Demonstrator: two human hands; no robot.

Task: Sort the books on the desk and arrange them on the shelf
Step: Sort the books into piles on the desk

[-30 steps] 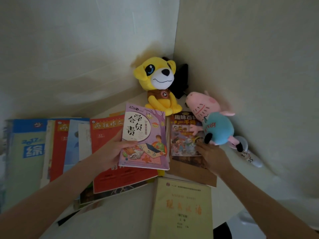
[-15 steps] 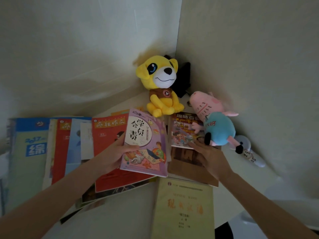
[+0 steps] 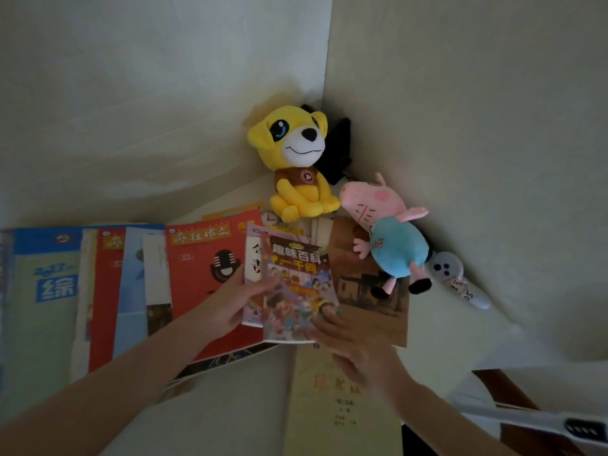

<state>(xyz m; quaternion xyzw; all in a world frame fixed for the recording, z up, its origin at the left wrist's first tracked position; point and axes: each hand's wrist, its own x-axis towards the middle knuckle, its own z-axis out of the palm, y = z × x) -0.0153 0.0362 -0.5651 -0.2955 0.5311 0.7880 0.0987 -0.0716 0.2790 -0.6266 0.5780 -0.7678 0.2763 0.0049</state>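
Atop purple book [image 3: 254,258], bright cartoon-covered book [image 3: 299,291], yellow-lettered title.

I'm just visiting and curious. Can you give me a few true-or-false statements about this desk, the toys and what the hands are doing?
1. The yellow plush dog sits in the corner where the walls meet. True.
2. The pig plush wears a red outfit. False: its outfit is blue.
3. The cartoon book overlaps the purple book. True.
4. Both hands are empty. False: the left hand grips the purple book, and the right hand pinches the cartoon book's lower corner.
5. The red magazine shows a microphone on its cover. True.
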